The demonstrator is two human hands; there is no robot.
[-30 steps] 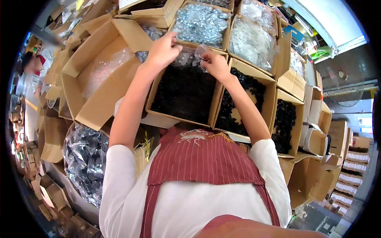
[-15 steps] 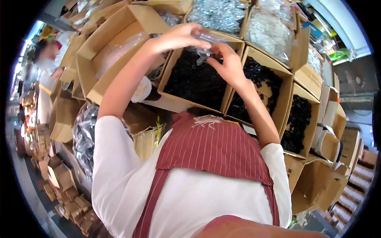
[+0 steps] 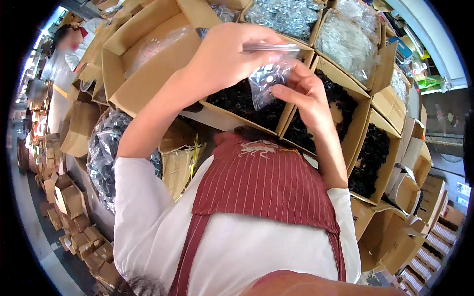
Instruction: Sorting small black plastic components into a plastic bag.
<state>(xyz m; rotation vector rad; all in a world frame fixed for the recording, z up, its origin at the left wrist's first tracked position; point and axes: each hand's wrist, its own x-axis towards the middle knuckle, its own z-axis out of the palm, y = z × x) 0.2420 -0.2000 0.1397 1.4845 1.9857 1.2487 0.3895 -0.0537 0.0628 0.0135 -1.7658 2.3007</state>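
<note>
Head view: bag [image 3: 264,88] held in both hands

The bag, clear with pale round spots, is above a box [image 3: 237,116] of black parts [image 3: 232,100]. Left hand [image 3: 229,52] grips its top end; right hand [image 3: 307,91] pinches its lower side, thumb in front. Clear packets [image 3: 345,47] fill a box beyond, to the right.

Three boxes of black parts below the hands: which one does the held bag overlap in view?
The leftmost box: the clear bag covers part of it. The middle box and right box lie clear of the bag.
</note>
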